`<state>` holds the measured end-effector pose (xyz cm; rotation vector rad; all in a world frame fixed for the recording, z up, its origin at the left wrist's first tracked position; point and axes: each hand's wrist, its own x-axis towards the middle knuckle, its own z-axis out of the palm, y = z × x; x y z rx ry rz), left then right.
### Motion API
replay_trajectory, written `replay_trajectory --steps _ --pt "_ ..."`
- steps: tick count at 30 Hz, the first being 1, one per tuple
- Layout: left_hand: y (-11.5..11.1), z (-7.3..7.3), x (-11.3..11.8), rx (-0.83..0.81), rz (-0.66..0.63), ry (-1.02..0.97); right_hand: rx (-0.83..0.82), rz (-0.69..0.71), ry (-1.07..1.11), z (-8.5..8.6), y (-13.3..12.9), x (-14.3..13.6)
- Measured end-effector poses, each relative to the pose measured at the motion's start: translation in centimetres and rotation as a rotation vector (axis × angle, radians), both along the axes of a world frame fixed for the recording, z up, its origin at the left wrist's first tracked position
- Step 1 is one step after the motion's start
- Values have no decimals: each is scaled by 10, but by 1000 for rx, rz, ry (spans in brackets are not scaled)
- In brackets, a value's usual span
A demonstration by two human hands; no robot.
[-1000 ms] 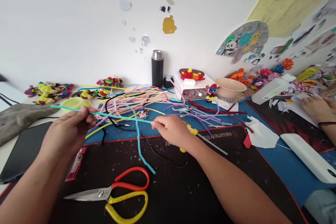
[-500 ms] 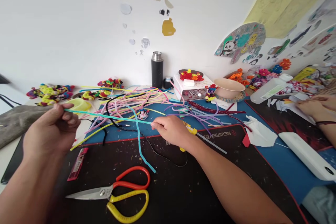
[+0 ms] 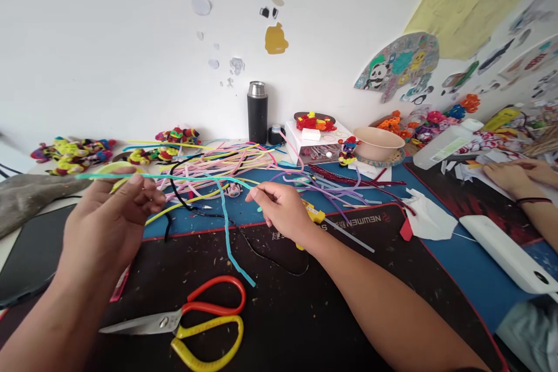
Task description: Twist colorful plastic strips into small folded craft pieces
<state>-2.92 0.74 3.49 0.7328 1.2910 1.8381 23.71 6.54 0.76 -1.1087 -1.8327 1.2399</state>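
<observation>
A turquoise pipe cleaner (image 3: 192,176) runs sideways between my hands, its left end sticking out past my left hand. My left hand (image 3: 115,209) is partly open with its fingers curled apart, the strip lying along its fingertips. Thumb and forefinger of my right hand (image 3: 279,209) pinch the strip's other end. Below it, a bluer pipe cleaner (image 3: 228,232) hangs down or lies over the black mat (image 3: 279,325). Scissors (image 3: 178,323) with one red and one yellow handle lie nearest to me, below my hands.
Behind my hands lies a pile of pink, yellow and purple pipe cleaners (image 3: 244,158). A black flask (image 3: 257,113), a white box (image 3: 300,145) and a beige bowl (image 3: 378,144) stand farther back. At the right, another person's hands (image 3: 510,177) are near a white bottle (image 3: 447,144).
My left hand has moved right towards my right hand and loosened its fingers. More of the turquoise strip now sticks out to its left. The view has shifted slightly.
</observation>
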Motion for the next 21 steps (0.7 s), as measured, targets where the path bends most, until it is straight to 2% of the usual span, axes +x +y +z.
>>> replay_trajectory --steps 6,10,13,16,18,21 --pt "-4 -12 17 -100 -174 108 73 22 -22 0 -6 -3" --pt "2 -22 7 -68 -156 13 208 183 -154 0 -10 -3" --pt "4 -25 -4 -109 -125 -2 258 343 -245 1 -14 -5" --pt "3 -20 -12 -151 -176 -15 229 423 -238 6 -15 -4" --pt "0 -11 -12 -182 -197 -82 164 374 -173 10 -12 -1" --pt "-4 8 5 -291 -167 -140 51 259 -29 10 -2 5"
